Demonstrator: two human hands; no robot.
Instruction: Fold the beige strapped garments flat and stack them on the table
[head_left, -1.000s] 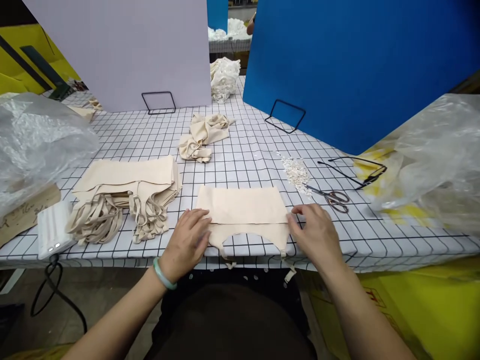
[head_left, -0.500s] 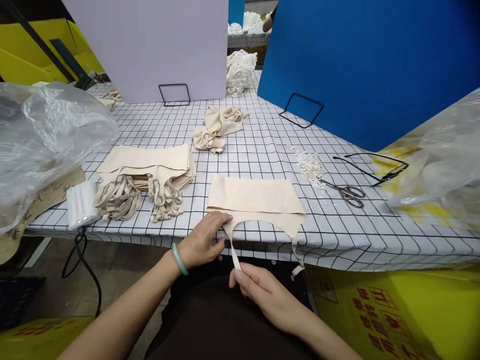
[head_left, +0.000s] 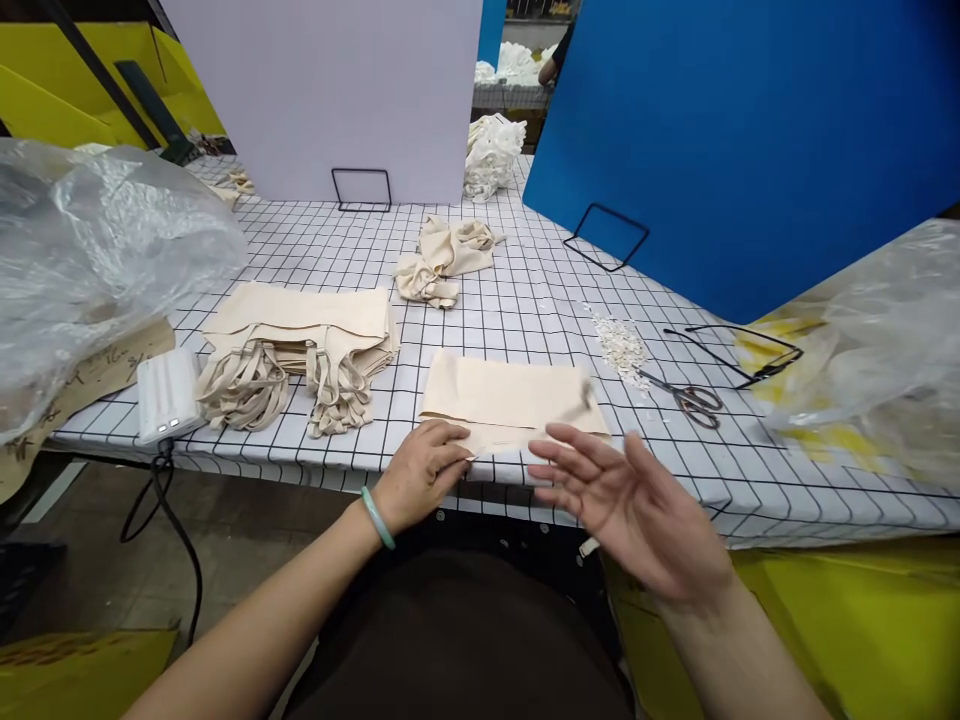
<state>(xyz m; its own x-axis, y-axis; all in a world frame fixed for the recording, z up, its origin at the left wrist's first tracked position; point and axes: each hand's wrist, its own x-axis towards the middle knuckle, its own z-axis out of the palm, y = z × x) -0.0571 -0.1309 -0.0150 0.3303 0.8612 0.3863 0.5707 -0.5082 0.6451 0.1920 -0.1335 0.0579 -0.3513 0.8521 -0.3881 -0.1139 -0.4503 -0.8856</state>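
Left hand (head_left: 420, 472) pinching, right hand (head_left: 637, 510) spread wide.
The left one nips the near edge of the flat cloth (head_left: 499, 392); the right's fingers are near it.

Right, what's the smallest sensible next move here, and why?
I'd probably bring the right hand down to the cream strap end and lift it onto the cream fabric piece. That end shows below the edge of the table, while the right hand is open and appears to hold nothing. The left hand is at the piece's lower left, so could steady it.
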